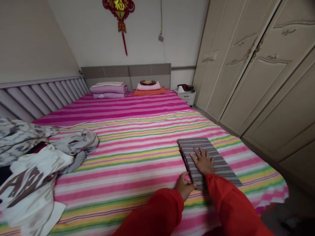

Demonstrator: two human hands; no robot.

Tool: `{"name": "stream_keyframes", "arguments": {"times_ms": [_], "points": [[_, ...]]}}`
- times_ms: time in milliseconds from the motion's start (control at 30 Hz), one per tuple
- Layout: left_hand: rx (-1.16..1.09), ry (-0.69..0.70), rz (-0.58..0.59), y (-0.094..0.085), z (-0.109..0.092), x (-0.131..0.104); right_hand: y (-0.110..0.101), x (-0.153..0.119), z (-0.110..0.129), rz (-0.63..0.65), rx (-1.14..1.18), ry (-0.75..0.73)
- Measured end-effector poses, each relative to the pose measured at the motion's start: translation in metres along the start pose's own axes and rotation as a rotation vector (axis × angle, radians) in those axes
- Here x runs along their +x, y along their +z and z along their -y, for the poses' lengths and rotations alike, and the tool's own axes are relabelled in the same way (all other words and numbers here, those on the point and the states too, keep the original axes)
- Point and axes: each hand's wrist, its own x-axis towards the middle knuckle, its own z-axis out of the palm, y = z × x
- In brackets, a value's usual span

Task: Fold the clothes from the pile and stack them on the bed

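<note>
A flat, rectangular grey striped piece (221,165) with a dark left edge lies on the bed; it looks like a collapsed fabric storage box, though its exact kind cannot be told. My right hand (203,161) rests flat on top of it with fingers spread. At its near left corner is my left hand (185,187), fingers curved and apart, by the edge. Whether those fingertips press on the edge is hard to make out. Red sleeves cover both forearms. Beneath everything spreads a striped bedsheet (137,164) in pink, white, yellow and green.
Crumpled clothes lie at the left, among them a white printed top (41,183) and a grey garment (81,142). Folded purple bedding (109,89) and an orange pillow (150,92) sit by the headboard (147,73). A wardrobe (246,75) lines the right, beyond a nightstand (187,96).
</note>
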Motion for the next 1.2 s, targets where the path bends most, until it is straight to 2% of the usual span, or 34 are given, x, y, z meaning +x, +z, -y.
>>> {"name": "stream_keyframes", "arguments": {"times_ms": [133,233,333,467,567,667,800,900,1033,1200], "points": [[-0.006,-0.03,0.046,-0.004,0.009,-0.007,0.004,-0.015,0.004,0.009,0.008,0.03],[0.026,-0.115,0.089,-0.017,0.017,-0.017,0.014,-0.04,0.021,-0.033,0.038,0.007],[0.065,-0.182,0.121,-0.045,0.021,-0.036,0.029,-0.075,0.049,-0.071,0.081,-0.113],[0.093,-0.2,0.053,-0.103,0.016,-0.074,0.056,-0.128,0.096,-0.045,0.153,-0.3],[0.072,-0.172,-0.076,-0.157,0.005,-0.105,0.077,-0.157,0.127,-0.075,0.146,-0.348],[0.016,-0.071,-0.268,-0.213,-0.009,-0.136,0.091,-0.172,0.144,-0.163,0.14,-0.365],[-0.047,0.063,-0.51,-0.285,-0.023,-0.183,0.099,-0.175,0.147,-0.31,0.158,-0.415],[-0.144,0.182,-0.744,-0.331,-0.022,-0.217,0.103,-0.174,0.143,-0.388,0.16,-0.452],[-0.256,0.299,-0.962,-0.374,-0.006,-0.253,0.104,-0.175,0.142,-0.438,0.152,-0.465],[-0.322,0.411,-1.171,-0.403,0.006,-0.277,0.102,-0.176,0.143,-0.508,0.128,-0.496]]}}
